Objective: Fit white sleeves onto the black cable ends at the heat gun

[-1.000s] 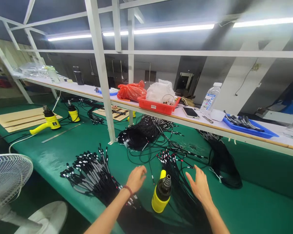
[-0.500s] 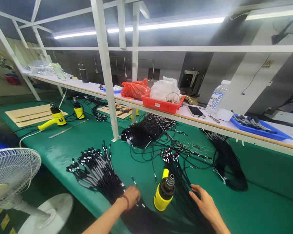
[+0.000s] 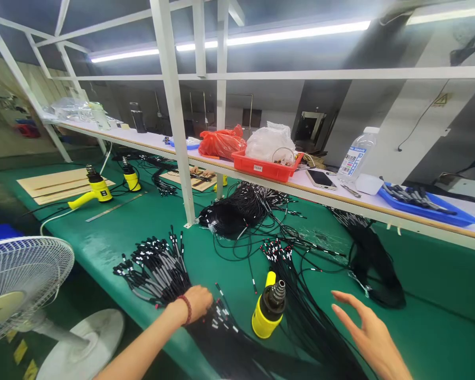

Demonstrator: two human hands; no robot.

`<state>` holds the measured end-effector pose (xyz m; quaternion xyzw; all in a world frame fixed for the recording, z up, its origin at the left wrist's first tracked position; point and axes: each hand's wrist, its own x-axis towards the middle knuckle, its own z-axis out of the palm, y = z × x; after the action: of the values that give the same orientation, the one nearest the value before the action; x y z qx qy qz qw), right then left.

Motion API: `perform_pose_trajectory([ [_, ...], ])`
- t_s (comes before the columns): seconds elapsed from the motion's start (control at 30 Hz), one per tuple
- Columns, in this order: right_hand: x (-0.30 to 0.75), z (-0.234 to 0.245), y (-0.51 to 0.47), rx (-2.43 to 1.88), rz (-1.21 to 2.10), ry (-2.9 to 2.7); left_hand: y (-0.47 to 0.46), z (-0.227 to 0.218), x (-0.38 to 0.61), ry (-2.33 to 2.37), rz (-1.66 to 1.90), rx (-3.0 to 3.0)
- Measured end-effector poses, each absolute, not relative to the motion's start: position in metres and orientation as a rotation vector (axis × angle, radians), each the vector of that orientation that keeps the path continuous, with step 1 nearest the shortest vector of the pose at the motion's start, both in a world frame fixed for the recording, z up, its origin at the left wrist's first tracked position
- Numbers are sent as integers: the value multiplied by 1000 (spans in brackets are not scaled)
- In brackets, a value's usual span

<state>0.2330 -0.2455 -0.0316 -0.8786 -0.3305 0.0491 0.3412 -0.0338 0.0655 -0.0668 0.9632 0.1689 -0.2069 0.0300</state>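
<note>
Where cable bundles (image 3: 156, 269) part, heat gun (image 3: 268, 311) stands btwn.

The cables (image 3: 164, 272) are black, grey and white, the heat gun (image 3: 269, 311) yellow and black, the tabletop (image 3: 439, 327) green.

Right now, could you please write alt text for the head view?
A person's left hand curls over a bundle of black cables on a green workbench; the right hand is open, with a yellow heat gun upright between them.
</note>
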Motion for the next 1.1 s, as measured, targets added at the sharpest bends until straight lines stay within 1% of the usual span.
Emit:
perform_pose_trajectory([
  [0.13, 220, -2, -249, -2270, 22, -852, 70, -18, -45, 523, -566, 3034],
  [0.23, 199, 21, -242, -2200, -3, -921, 57, 24, -49, 464, -487, 3087],
  [0.33, 170, 45, -228, -2065, 48, -1110, 27, 65, -46, 237, -345, 3166],
  [0.43, 140, 64, -216, -1933, 171, -1328, -8, 89, -34, -5, -77, 3162],
  [0.5, 124, 70, -212, -1886, 278, -1405, -26, 92, -23, -116, 91, 3133],
  [0.6, 115, 71, -208, -1850, 493, -1392, -40, 87, -8, -128, 246, 3075],
  [0.8, 122, 63, -202, -1732, 806, -1293, -45, 82, 0, -93, 268, 2914],
  [0.93, 129, 56, -200, -1750, 816, -1215, -43, 79, -1, -62, 298, 2846],
  [1.1, 140, 57, -197, -1783, 660, -1187, -37, 73, 5, 48, 250, 2880],
])
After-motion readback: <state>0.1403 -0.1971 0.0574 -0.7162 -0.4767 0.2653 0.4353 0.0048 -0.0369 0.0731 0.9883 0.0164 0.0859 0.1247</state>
